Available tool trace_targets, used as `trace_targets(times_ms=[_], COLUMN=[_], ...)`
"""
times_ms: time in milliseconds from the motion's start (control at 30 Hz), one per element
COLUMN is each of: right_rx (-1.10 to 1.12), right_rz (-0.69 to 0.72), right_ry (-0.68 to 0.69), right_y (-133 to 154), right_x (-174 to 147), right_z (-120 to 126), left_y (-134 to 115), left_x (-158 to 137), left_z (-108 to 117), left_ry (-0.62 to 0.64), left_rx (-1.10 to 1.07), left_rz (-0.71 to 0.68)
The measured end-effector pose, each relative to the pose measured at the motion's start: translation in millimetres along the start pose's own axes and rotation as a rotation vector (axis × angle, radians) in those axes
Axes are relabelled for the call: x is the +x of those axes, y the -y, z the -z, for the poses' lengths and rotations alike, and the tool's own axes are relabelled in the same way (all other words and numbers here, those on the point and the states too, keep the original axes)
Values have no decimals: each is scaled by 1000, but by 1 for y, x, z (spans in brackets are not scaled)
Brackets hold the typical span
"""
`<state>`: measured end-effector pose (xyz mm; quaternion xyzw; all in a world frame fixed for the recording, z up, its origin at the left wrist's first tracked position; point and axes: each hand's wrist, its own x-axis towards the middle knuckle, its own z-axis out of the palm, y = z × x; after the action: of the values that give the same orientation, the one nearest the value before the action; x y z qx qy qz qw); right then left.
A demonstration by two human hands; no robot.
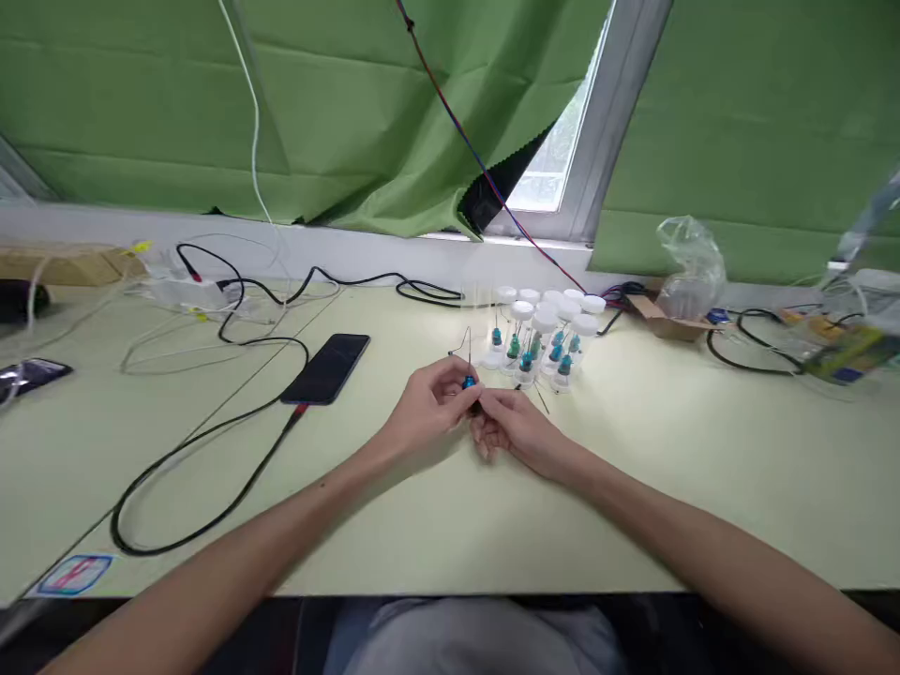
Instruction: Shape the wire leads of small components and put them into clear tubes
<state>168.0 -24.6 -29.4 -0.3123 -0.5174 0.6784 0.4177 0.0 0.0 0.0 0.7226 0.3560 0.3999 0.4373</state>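
Observation:
My left hand (430, 403) and my right hand (512, 424) meet above the pale green table (633, 487), fingertips together. Between them sits a small blue-hubbed needle part (469, 382) with thin dark wires sticking up from it. Both hands pinch this part; how each one grips it is partly hidden by the fingers. Just behind the hands stands a cluster of several clear vials with white caps (548, 333), each holding a blue or teal piece. A thin loose needle (541, 400) lies on the table by my right hand.
A black phone (327, 367) lies left of the hands, its black cable (203, 478) looping toward the front edge. More cables run along the back. A cardboard tray with a crumpled plastic bag (685, 281) sits at the right, green curtains behind.

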Motion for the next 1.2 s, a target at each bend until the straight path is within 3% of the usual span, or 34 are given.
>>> trace_targets(times_ms=[567,1000,1200], right_rx=[-206,22,111], right_rz=[20,37,40], right_ry=[10,1,-44], right_y=[-5,-6,-4], right_x=[6,5,6], right_z=[-3,-1,-3], left_y=[-1,3,-2], left_x=[-2,-1,-1], left_z=[4,-1,-3], left_ry=[101,-52,-42], left_rx=[436,234,48], left_rz=[-226,-104,-17])
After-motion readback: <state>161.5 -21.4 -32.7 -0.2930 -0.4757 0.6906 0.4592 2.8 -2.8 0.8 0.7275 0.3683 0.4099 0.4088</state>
